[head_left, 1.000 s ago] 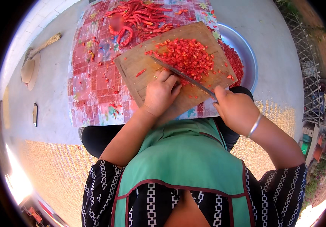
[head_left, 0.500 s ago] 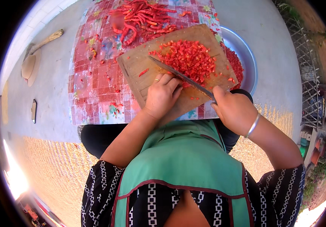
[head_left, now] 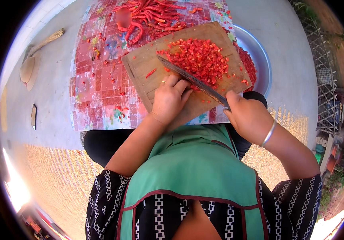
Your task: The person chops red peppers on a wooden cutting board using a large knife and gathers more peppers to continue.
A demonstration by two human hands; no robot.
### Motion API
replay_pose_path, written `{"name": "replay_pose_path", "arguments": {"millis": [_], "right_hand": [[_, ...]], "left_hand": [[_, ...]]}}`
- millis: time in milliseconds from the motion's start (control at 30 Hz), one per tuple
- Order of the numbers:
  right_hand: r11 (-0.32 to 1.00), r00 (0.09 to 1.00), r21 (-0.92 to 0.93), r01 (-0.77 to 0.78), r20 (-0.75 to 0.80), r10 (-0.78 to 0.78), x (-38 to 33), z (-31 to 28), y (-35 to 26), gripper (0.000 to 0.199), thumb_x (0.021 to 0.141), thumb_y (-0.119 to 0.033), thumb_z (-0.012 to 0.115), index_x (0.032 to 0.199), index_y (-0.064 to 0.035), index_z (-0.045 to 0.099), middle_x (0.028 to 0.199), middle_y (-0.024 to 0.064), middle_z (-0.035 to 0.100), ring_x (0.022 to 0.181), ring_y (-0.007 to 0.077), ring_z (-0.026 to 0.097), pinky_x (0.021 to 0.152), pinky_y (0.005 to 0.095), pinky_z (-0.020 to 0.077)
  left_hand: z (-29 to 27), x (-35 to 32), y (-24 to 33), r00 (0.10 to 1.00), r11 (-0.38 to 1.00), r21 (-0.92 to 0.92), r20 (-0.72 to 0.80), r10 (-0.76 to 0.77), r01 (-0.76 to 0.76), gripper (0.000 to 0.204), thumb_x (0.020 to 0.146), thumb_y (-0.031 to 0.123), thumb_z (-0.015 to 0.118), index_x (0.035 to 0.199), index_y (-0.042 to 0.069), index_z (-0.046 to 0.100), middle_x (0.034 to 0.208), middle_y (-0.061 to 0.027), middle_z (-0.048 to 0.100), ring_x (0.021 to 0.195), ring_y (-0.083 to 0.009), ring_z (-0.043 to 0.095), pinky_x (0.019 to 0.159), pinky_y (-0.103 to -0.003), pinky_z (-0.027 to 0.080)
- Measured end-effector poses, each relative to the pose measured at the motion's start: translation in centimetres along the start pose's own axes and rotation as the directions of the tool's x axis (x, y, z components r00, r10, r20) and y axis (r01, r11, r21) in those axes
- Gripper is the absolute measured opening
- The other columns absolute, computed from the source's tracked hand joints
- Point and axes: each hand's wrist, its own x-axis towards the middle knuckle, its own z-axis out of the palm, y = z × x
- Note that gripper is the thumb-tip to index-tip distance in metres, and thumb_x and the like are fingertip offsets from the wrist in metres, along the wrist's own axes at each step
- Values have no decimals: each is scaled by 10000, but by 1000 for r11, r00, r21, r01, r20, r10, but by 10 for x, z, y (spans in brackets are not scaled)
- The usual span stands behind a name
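Note:
A long dark-bladed knife (head_left: pixel 192 80) slants across the wooden cutting board (head_left: pixel 144 66), its handle gripped in my right hand (head_left: pixel 248 116). Close against the blade's near side, my left hand (head_left: pixel 170 98) rests on the board with fingers curled and thumb drawn in. A bit of red chili pepper (head_left: pixel 194 87) shows at those fingertips; the fingers and blade hide most of it. Beyond the blade lies a heap of chopped red chili (head_left: pixel 204 60). One small chili piece (head_left: pixel 151 73) sits apart, left of the knife.
Whole red chilies (head_left: pixel 152 18) are piled at the table's far side. Scraps dot the patterned tablecloth (head_left: pixel 100 86). A metal basin (head_left: pixel 264 60) holding chopped chili stands beyond the table's right edge. A hat (head_left: pixel 28 72), a brush (head_left: pixel 46 42) and a phone-like object (head_left: pixel 34 117) lie on the floor at left.
The blade's broad side shows more now, tilted slightly, while both hands stay in nearly the same places. The whole view has shifted slightly.

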Motion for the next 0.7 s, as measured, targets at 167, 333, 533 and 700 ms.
{"name": "replay_pose_path", "arguments": {"millis": [167,333,533,700], "right_hand": [[994,951,45,95,-301,-77,47,42,6,261,877,-170,594,962,-9,407,699,209,589,674,410,596,613,486,461],[995,956,51,83,-285,-65,15,19,11,263,891,-197,566,924,-1,395,683,217,598,658,402,613,570,491,473],[990,994,140,4,-107,11,8,17,-3,254,877,-158,596,967,-6,413,692,226,585,632,422,587,559,495,448],[953,918,302,26,-384,96,59,49,-5,270,867,-166,608,962,-8,411,694,226,588,636,420,588,559,491,444]], "left_hand": [[-4,-1,3,1000,1000,-6,19,16,-16,179,733,114,716,898,94,652,930,-90,602,856,-305,607,710,-399,521],[-7,-4,2,999,999,51,39,-4,2,169,738,116,710,894,95,648,927,-86,602,829,-309,606,703,-400,518],[-5,-5,-1,1000,999,43,7,29,-29,159,744,118,705,892,101,649,920,-87,600,810,-309,605,695,-403,519],[-5,-7,3,999,999,39,29,18,-19,148,751,108,694,890,96,643,924,-89,602,804,-304,611,683,-396,523]]}}
